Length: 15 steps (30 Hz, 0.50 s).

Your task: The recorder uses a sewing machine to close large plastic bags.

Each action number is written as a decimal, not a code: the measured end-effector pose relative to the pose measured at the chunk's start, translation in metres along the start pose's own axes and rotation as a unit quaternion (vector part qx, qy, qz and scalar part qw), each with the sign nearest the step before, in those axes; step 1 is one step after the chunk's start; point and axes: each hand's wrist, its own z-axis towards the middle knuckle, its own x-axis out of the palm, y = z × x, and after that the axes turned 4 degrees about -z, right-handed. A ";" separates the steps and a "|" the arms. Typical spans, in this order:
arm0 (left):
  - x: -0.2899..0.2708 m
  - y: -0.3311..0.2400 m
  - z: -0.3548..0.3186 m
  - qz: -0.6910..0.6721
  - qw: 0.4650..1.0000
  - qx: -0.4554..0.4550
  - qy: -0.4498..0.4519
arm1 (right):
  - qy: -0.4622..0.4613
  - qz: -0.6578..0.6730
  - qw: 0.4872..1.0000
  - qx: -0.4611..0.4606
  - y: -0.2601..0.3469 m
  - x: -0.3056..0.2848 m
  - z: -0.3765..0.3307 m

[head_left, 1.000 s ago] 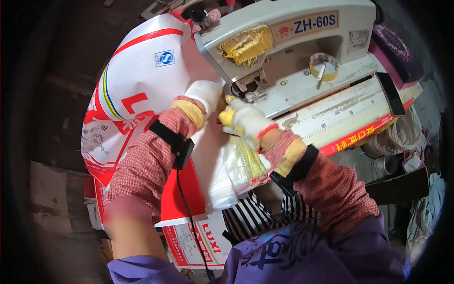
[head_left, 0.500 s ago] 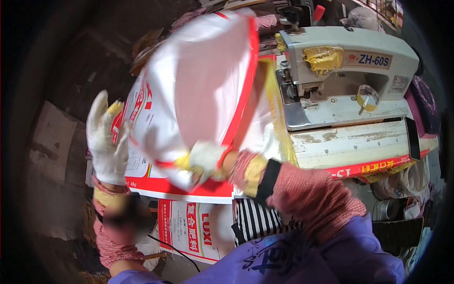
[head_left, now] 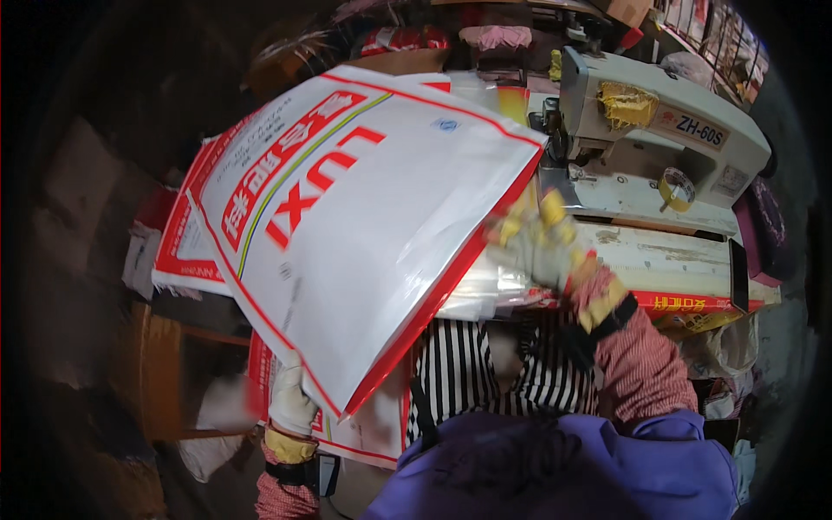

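Note:
A large white plastic sack (head_left: 373,234) with red borders and red print lies slanted across the middle, its red side fold towards the lower right. My left hand (head_left: 293,397), in a white glove, grips the sack's near left corner; part of its fingers is hidden by the sack. Beside the red fold is my right hand (head_left: 539,238), gloved with yellow fingertips and blurred by motion. Its fingers look spread, with nothing visible between them. More red-and-white sacks (head_left: 178,251) lie underneath, to the left.
A white sewing machine (head_left: 659,121) stands at the right, a roll of tape (head_left: 676,187) on its bed. In front runs a pale worn board (head_left: 659,260). A wooden frame (head_left: 160,373) stands at lower left, and striped cloth (head_left: 455,364) covers my lap.
The sack has turned from mouth open and raised to lying flatter, printed face up. My left hand came down onto its near corner; my right hand moved right and up, off the sack's rim.

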 end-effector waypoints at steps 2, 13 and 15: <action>0.002 -0.006 -0.009 -0.239 0.963 -0.124 -0.021 | -0.013 0.021 0.999 -0.024 0.023 0.009 0.005; 0.002 0.091 -0.210 -0.488 0.762 -0.330 -0.269 | 0.025 -0.528 0.839 -0.131 -0.094 0.112 0.031; 0.024 0.095 -0.213 -0.529 0.675 -0.437 -0.272 | 0.033 -0.566 0.813 -0.133 -0.097 0.112 0.011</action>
